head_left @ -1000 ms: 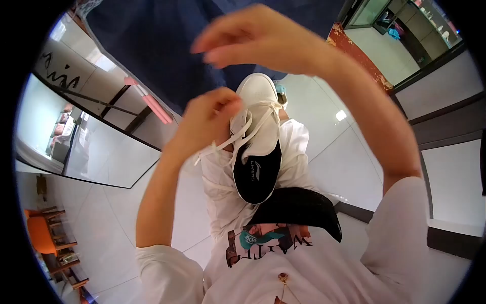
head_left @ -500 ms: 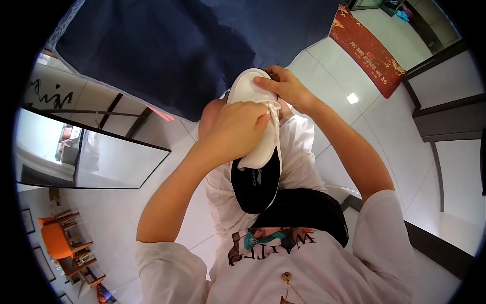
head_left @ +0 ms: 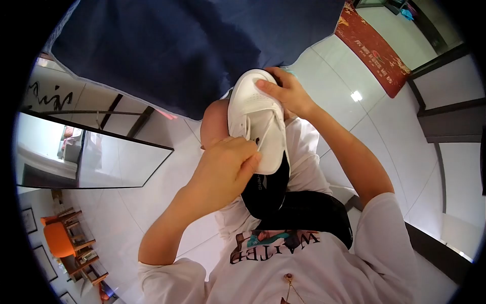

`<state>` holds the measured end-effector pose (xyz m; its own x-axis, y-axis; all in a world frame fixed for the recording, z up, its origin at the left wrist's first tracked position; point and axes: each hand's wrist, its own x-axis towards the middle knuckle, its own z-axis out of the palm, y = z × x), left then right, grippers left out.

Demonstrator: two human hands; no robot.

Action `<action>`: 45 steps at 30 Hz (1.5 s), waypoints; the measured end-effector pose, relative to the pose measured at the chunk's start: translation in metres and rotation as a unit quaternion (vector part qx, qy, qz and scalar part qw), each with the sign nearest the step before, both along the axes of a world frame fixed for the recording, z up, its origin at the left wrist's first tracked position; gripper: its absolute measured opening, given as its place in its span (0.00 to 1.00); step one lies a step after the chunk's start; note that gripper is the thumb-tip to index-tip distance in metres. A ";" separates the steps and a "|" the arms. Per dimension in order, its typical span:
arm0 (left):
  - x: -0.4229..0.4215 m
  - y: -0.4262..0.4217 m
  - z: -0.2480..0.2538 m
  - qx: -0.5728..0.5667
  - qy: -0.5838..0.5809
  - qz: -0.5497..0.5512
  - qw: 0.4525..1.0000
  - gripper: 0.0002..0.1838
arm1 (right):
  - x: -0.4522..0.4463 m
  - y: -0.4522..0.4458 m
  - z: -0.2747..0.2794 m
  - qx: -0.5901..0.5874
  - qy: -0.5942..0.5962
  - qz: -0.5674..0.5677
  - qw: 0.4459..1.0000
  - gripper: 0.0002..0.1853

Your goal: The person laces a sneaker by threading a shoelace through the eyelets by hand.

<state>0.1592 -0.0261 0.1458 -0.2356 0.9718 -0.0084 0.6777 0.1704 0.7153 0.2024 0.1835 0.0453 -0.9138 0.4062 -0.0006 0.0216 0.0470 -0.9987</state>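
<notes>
White shoe (head_left: 245,93) over the lap, toe pointing away. Right hand (head_left: 292,96) clamped on the toe, thumb on top, other fingers round the side. Left hand (head_left: 223,169) closed, apparently pinching the lace (head_left: 267,133) beside the tongue (head_left: 272,161). Best handling, I judge: toe braced, lace drawn evenly, tongue flat. Black insole (head_left: 263,196) shows "NING", earlier letters hidden. Shirt (head_left: 298,258): "WAITER", upside down from here. Red mat (head_left: 372,53): characters too small to read.

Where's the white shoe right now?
In the head view, the shoe is near the centre, between the left hand and right hand, toe toward the blue cloth.
</notes>
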 end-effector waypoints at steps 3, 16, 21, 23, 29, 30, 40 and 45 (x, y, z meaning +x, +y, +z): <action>0.000 -0.004 0.009 -0.020 0.022 -0.012 0.999 0.10 | 0.004 0.004 -0.005 -0.030 -0.010 -0.008 0.999 0.33; -0.017 -0.032 0.024 -0.035 -0.069 0.014 0.997 0.10 | 0.033 0.001 0.041 0.237 0.054 0.013 0.970 0.11; -0.017 -0.030 0.018 -0.032 -0.154 0.055 0.986 0.11 | 0.037 0.001 0.059 0.243 0.008 0.135 0.960 0.06; -0.018 -0.030 0.017 -0.016 -0.155 0.055 0.986 0.11 | 0.038 0.000 0.063 0.275 0.001 0.131 0.953 0.06; -0.016 -0.028 0.010 -0.034 -0.071 -0.009 0.997 0.11 | 0.039 -0.011 0.072 0.425 -0.045 0.127 0.895 0.05; -0.016 -0.027 0.007 -0.020 -0.060 -0.006 0.998 0.10 | 0.039 -0.012 0.074 0.450 -0.062 0.134 0.881 0.05; -0.026 -0.045 0.022 -0.050 -0.091 0.124 0.987 0.08 | 0.043 -0.001 0.062 0.517 0.063 0.197 0.830 0.04; -0.025 -0.056 0.033 -0.024 0.018 0.107 0.994 0.04 | 0.043 -0.008 0.063 0.257 0.000 0.139 0.956 0.05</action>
